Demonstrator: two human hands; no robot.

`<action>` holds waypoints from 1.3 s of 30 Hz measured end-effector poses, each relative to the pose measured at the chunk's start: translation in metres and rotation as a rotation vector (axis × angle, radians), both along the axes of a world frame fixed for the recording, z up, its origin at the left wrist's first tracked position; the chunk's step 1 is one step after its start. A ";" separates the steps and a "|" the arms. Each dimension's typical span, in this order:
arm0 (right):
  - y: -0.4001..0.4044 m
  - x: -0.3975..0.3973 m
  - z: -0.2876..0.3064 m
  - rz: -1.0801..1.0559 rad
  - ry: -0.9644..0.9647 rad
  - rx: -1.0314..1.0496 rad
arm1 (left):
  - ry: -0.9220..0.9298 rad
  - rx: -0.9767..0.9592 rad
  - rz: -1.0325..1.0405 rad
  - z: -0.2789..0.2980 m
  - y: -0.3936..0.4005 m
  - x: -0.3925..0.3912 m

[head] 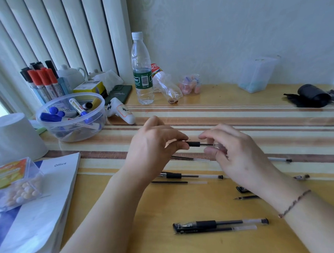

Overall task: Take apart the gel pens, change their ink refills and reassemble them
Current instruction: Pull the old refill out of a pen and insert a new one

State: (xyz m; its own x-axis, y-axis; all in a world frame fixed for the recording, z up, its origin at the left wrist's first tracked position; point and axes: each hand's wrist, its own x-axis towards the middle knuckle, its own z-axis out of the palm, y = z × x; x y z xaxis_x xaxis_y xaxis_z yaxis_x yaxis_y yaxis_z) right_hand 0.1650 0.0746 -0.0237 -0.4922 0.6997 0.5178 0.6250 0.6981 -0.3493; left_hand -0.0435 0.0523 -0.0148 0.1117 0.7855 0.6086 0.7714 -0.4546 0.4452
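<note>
Both hands hold one gel pen [197,144] level above the striped table mat. My left hand [155,144] pinches its black-grip tip end; my right hand [239,153] grips the clear barrel, whose far end is hidden by the fingers. Below the hands lie a loose refill [191,158], an uncapped pen [190,176] and another refill [177,182]. A capped pen [221,223] with a refill [225,229] beside it lies nearest me. A black cap [241,189] and a short refill [247,197] sit by my right wrist.
A clear bowl of markers [70,116] and a white cup [12,136] stand at the left, with a book [40,200] and a candy box [12,181]. Water bottles [142,69], a plastic tub [256,75] and a black pouch [311,95] line the back. Another pen [280,159] lies at right.
</note>
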 end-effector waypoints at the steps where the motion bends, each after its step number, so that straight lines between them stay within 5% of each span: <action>1: 0.001 0.000 -0.001 -0.011 0.030 -0.015 | 0.005 0.063 -0.007 0.002 0.000 -0.001; 5: 0.004 -0.001 0.002 -0.089 0.217 -0.076 | -0.133 0.247 0.077 0.007 0.004 -0.010; 8: 0.004 -0.001 0.002 -0.101 0.273 -0.088 | -0.210 0.182 0.097 0.006 0.004 -0.012; 31: 0.000 0.004 0.009 -0.087 0.031 0.270 | -0.057 0.069 -0.034 -0.004 0.004 -0.001; 39: -0.003 0.003 0.009 -0.065 0.061 -0.031 | -0.041 0.099 -0.055 -0.006 0.006 -0.003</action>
